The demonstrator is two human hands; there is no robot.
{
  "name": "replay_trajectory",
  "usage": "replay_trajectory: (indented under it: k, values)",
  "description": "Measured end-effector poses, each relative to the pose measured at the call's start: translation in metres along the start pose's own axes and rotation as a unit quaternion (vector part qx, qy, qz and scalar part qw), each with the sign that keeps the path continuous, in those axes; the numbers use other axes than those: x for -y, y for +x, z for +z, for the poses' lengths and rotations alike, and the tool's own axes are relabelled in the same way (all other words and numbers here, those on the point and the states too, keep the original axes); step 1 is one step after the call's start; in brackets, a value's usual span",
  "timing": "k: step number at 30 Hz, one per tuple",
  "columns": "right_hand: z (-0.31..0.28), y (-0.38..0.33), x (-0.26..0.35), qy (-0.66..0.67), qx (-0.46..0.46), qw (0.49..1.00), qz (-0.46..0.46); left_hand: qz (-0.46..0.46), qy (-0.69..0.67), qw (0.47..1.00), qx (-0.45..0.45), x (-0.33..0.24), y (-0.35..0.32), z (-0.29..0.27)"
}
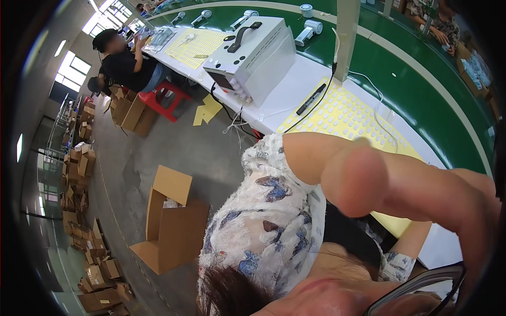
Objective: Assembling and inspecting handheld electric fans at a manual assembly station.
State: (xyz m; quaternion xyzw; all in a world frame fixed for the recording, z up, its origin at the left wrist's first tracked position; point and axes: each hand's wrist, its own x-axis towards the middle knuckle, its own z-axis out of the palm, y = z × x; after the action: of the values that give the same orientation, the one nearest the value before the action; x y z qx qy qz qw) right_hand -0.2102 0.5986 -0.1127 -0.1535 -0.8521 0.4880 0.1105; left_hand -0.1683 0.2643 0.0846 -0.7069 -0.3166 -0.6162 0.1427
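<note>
Yellow sticker sheet (354, 113) at two o'clock, flat on white bench (310, 69), black marker (312, 99) on top — blurred bare hand (406, 190) at three o'clock, close to lens; finger spread, any hold — cannot tell.

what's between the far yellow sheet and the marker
In the head view, the white machine stands between the far yellow sheet and the marker.

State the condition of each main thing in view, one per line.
Near cardboard box: open, something pale inside
Red stool: occupied by a seated person
White instrument: upright, screen looks dark
Near yellow sheet: bearing white labels, partly hidden
Black marker: lying down; cap unclear
Near grey device: on the green surface; power unclear
</note>
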Motion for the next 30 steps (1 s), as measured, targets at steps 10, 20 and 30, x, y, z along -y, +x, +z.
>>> replay_trajectory:
  k: [10,20,30]
  values:
    - [0.003,-0.002,0.007,0.063,0.012,0.997,0.03,-0.12,-0.139,0.982,0.049,-0.017,-0.013,0.008]
    - [-0.001,0.001,0.004,0.012,-0.006,1.0,0.012,-0.237,-0.3,0.918,0.103,-0.027,-0.041,0.008]
    - [0.006,-0.004,0.002,-0.052,-0.068,0.995,-0.049,-0.18,-0.585,0.737,0.287,0.023,-0.013,0.059]
